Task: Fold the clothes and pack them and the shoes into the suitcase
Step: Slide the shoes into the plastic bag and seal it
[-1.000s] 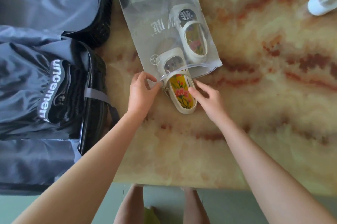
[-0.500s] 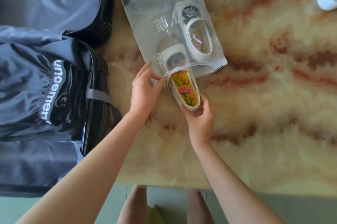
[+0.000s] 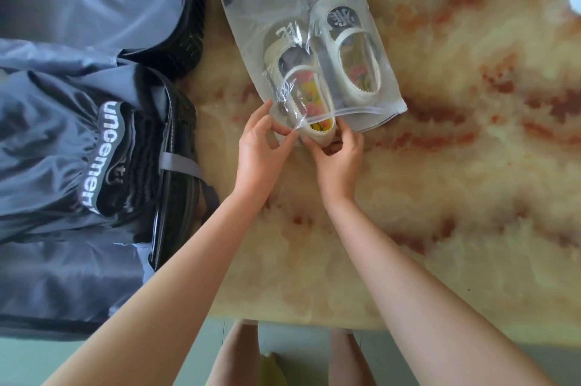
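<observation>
At centre frame, the left hand (image 3: 258,151) pinched the translucent plastic zip bag's (image 3: 283,18) mouth; the right hand (image 3: 340,154) cupped the cream floral-lined shoe's (image 3: 309,102) heel, toe pointing up-frame into it.

Bare left hand (image 3: 259,150) and right hand (image 3: 341,154), bare forearms (image 3: 408,275), bare legs (image 3: 235,354).

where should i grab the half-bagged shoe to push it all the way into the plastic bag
Take the shoe by its heel, coming from the near side: only the heel pokes out of the mouth of the plastic bag, toe pointing away inside. The right hand cups that heel while the left hand pinches the bag's edge.
</observation>
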